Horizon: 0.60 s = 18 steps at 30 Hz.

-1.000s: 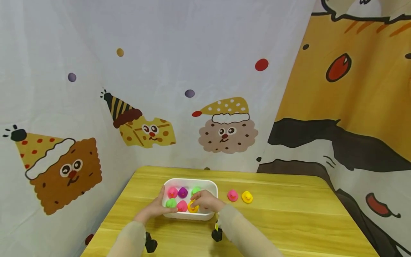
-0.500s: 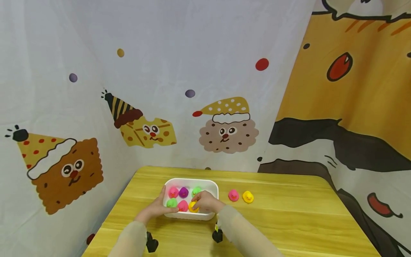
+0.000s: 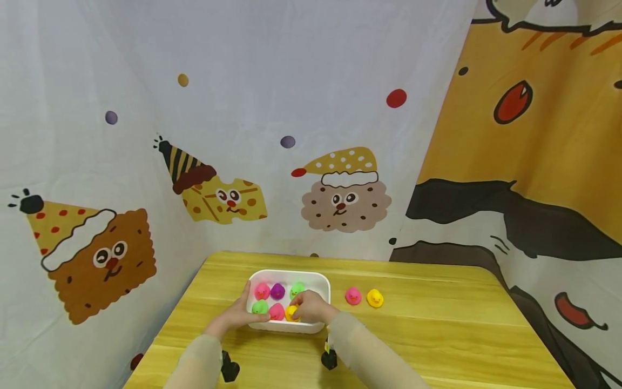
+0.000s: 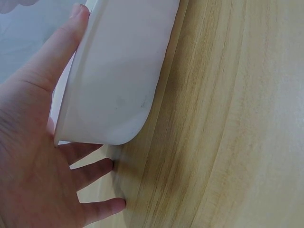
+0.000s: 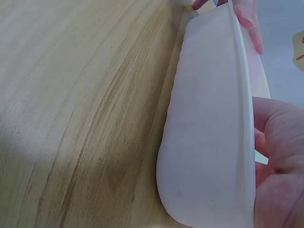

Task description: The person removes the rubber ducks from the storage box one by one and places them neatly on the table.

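A white plastic tray [image 3: 279, 327] stands on the table, with small rubber ducks in two rows inside. My left hand [image 3: 235, 314] rests on its near left corner. The thumb [image 4: 61, 45] lies along the rim, and the other fingers spread straight past the end wall. My right hand [image 3: 313, 306] reaches in over the right side and pinches a yellow duck [image 3: 290, 312] in the front row. In the right wrist view the tray wall [image 5: 209, 118] hides the fingertips. Beside the yellow duck sit a pink duck [image 3: 276, 312] and a green duck [image 3: 259, 307].
The tray's back row has a pink duck [image 3: 262, 291], a purple duck [image 3: 277, 291] and a green duck [image 3: 297, 289]. Right of the tray, another pink duck [image 3: 353, 295] and another yellow duck [image 3: 375, 298] sit on the wooden table [image 3: 437, 324]. A printed curtain [image 3: 243, 108] hangs behind.
The right hand has shifted very slightly at the yellow duck in the front row. The left hand, tray and other ducks keep their places.
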Tool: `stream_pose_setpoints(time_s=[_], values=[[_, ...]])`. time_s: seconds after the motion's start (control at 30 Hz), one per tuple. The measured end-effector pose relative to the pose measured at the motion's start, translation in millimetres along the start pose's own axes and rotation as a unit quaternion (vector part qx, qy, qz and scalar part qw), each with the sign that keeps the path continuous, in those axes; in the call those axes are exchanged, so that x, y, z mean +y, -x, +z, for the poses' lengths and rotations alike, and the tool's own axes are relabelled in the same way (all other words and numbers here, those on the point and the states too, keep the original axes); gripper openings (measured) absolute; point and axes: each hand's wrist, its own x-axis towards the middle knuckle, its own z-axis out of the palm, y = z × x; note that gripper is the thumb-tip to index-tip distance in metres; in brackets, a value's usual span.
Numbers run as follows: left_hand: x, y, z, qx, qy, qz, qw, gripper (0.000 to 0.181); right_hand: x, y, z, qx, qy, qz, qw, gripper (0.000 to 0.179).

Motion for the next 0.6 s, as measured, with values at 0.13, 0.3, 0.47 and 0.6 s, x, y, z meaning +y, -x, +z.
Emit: stream_pose_setpoints(time_s=[0.13,0.3,0.47,0.6], values=[[3.2,2.4,-0.2,0.003,0.000,0.004,1.0000,0.130,0,-0.6,1,0.003,0.001,0.001,1.0000,0.024],[10.4,8.9,0.2,0.002,-0.012,0.025,0.9996,0.128,-2,1.1,0,0.009,0.006,0.003,0.9999,0.022],[12.6,10.9,0.5,-0.001,-0.016,0.027,0.9995,0.128,-2,0.8,0,0.007,0.004,0.002,1.0000,0.023],[12.3,10.0,0.9,-0.003,-0.017,0.000,0.9999,0.129,-3,-0.4,0,0.009,-0.010,0.000,0.9999,0.025]])
